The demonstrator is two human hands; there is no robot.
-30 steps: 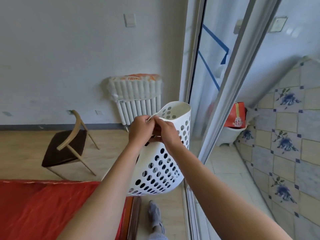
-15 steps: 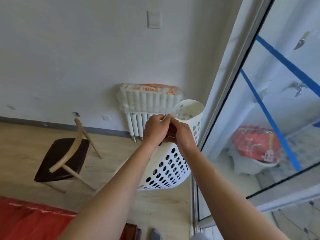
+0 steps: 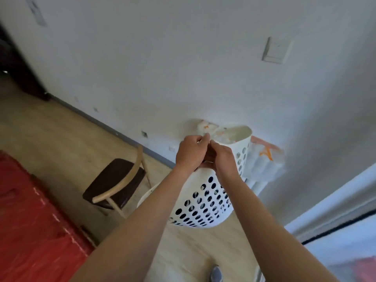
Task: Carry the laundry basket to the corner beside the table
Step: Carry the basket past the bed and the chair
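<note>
Since the earlier frame, the view had swung left: the glass door had slid to the right edge, more of the white wall had come into sight, and the laundry basket [image 3: 205, 200] had travelled with the person, held as before. It hung clear of the floor in front of the body, tilted, its open mouth turned up toward the wall and its perforated side facing the camera.

Both hands were together at the near rim. The left hand [image 3: 191, 154] and right hand [image 3: 221, 157] were closed on it, knuckles nearly touching; whether they gripped a handle or the bare rim could not be told.

Judged from its thin, hole-punched white plastic and the high two-handed hold, the basket was light and fairly stiff, with some flex likely at the rim. No contents could be made out. The smooth plastic could slip, so the rim or a handle cut-out looked the safest hold.

Just behind the basket stood a white radiator [image 3: 262, 167] with an orange-printed covering on top. A wooden chair [image 3: 118, 184] with a dark seat stood near on the left, well apart from the wall. A red-covered surface [image 3: 30, 220], possibly the table, filled the lower left. The chair looked the likeliest obstruction; the floor [image 3: 61, 143] beyond it lay open. A light switch [image 3: 276, 50] was on the wall above.
</note>
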